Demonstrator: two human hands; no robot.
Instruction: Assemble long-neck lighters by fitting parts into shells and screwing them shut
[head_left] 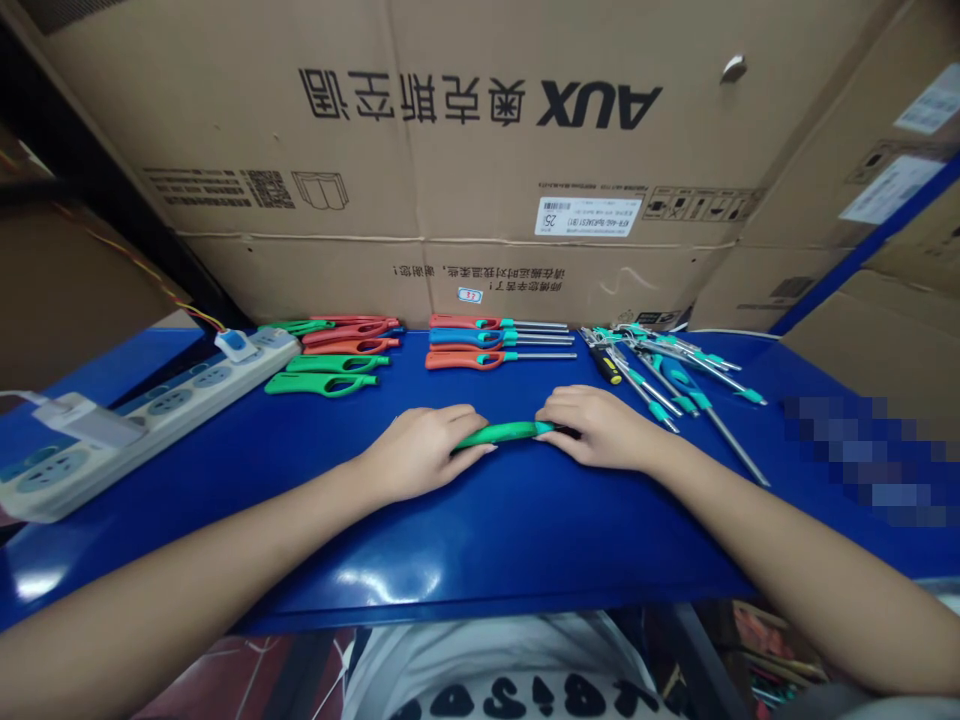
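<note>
Above the middle of the blue table, my left hand is closed around the handle end of a green long-nosed lighter. At its other end, by a teal collar, my right hand is closed as well; the fingers hide most of that end. Behind my hands, three lighters with metal tubes lie in a row, one of them orange and one blue. To the left are green handles and red-orange handles without tubes. A pile of metal tubes with teal collars lies to the right.
A white power strip with plugs runs along the left side. Among the tubes lies a black-and-yellow tool handle. A large cardboard sheet stands behind the table. The table's front edge is close to my body.
</note>
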